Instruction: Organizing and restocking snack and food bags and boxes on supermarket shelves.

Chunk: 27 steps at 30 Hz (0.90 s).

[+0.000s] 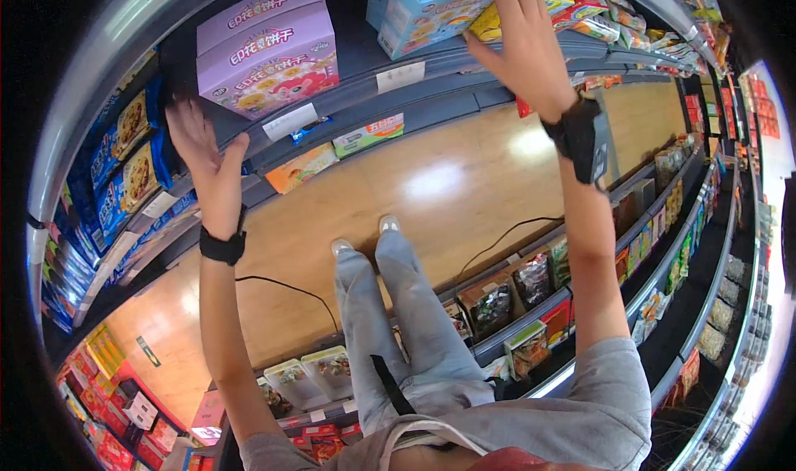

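Observation:
On a dark shop shelf stands a purple cookie carton (pixel 267 51), with a second purple carton behind it. My left hand (pixel 205 141), fingers spread and slightly blurred, is beside the carton's lower left corner and holds nothing; blue cookie packs (pixel 127 179) lie to its left. My right hand (pixel 528 42) reaches to the right end of a light blue carton (pixel 429 11), in front of yellow boxes (pixel 488 23). Its fingers are apart; whether the fingertips touch a box cannot be told. Both wrists wear black bands.
The shelf edge with price tags (pixel 401 76) runs across below the cartons. Lower shelves hold an orange box (pixel 303 167) and a green and white box (pixel 369 135). Another stocked rack (pixel 535 328) stands behind my legs, and a black cable (pixel 497 241) shows over the floor.

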Each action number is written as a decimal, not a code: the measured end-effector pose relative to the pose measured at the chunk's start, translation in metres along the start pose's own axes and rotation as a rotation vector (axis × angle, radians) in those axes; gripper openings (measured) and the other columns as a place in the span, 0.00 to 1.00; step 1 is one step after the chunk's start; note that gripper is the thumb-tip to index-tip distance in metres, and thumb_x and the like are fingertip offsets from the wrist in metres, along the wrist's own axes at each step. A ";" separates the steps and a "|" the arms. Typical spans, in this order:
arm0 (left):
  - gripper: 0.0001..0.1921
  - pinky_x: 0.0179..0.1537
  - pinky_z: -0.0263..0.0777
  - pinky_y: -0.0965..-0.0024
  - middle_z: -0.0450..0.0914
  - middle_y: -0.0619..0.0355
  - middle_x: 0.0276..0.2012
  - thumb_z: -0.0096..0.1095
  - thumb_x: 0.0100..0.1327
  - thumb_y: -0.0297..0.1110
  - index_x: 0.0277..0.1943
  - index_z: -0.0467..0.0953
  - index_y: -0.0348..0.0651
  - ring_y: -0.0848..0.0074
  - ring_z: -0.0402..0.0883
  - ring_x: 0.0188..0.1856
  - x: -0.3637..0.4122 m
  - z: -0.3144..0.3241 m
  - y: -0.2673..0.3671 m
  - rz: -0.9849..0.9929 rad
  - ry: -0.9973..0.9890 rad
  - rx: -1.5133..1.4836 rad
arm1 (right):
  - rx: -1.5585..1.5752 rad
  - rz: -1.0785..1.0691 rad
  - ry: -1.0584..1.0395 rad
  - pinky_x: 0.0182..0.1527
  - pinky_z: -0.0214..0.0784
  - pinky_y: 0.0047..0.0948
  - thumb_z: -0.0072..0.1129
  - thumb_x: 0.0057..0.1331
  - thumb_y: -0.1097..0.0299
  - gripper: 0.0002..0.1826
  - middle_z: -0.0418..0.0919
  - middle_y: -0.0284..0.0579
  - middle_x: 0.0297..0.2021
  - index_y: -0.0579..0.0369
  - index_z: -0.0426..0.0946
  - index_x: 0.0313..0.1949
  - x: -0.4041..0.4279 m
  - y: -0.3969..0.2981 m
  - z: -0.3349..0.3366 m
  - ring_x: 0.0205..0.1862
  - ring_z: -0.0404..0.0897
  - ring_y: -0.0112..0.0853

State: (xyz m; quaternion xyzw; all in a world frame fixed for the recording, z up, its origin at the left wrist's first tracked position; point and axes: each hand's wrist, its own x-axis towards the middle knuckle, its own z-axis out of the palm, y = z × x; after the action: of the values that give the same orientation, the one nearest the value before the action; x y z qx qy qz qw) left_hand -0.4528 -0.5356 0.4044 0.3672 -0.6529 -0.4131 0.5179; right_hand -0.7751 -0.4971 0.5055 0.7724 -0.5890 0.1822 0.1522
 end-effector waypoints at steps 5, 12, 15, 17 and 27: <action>0.46 0.64 0.31 0.57 0.35 0.47 0.66 0.53 0.48 0.18 0.65 0.32 0.43 0.60 0.36 0.68 -0.051 0.013 0.006 -0.031 0.098 0.063 | 0.014 0.000 -0.214 0.54 0.56 0.42 0.61 0.43 0.66 0.42 0.60 0.67 0.50 0.65 0.51 0.57 0.036 0.016 0.002 0.50 0.62 0.57; 0.42 0.64 0.28 0.60 0.38 0.48 0.66 0.47 0.48 0.15 0.65 0.36 0.43 0.62 0.37 0.68 -0.095 0.054 -0.005 -0.113 0.007 -0.016 | -0.143 -0.217 -0.470 0.55 0.55 0.42 0.60 0.45 0.53 0.45 0.62 0.67 0.51 0.69 0.52 0.56 0.077 0.060 0.016 0.52 0.64 0.53; 0.41 0.64 0.29 0.59 0.39 0.48 0.66 0.47 0.49 0.16 0.65 0.37 0.43 0.62 0.37 0.68 -0.093 0.058 -0.001 -0.119 -0.026 -0.030 | 0.371 -0.244 -0.565 0.53 0.57 0.40 0.60 0.46 0.51 0.45 0.62 0.68 0.50 0.70 0.52 0.56 0.079 0.063 0.034 0.52 0.64 0.50; 0.40 0.64 0.30 0.60 0.39 0.48 0.66 0.47 0.50 0.16 0.65 0.38 0.43 0.62 0.38 0.68 -0.087 0.065 0.001 -0.085 0.013 -0.088 | 0.124 -0.436 -0.402 0.48 0.62 0.38 0.61 0.46 0.51 0.44 0.68 0.66 0.45 0.68 0.55 0.55 0.078 0.075 0.048 0.47 0.70 0.48; 0.39 0.64 0.33 0.57 0.41 0.47 0.66 0.48 0.53 0.23 0.65 0.37 0.44 0.62 0.40 0.67 -0.116 0.051 -0.011 -0.153 0.089 -0.055 | 0.485 0.026 -0.012 0.42 0.65 0.33 0.64 0.45 0.60 0.26 0.75 0.55 0.36 0.64 0.72 0.40 0.077 -0.006 0.070 0.39 0.74 0.40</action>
State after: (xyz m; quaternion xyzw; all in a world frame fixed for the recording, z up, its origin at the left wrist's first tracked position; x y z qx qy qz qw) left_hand -0.4801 -0.4268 0.3447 0.4197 -0.5875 -0.4526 0.5233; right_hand -0.7440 -0.5929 0.4788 0.7798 -0.5389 0.3155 -0.0435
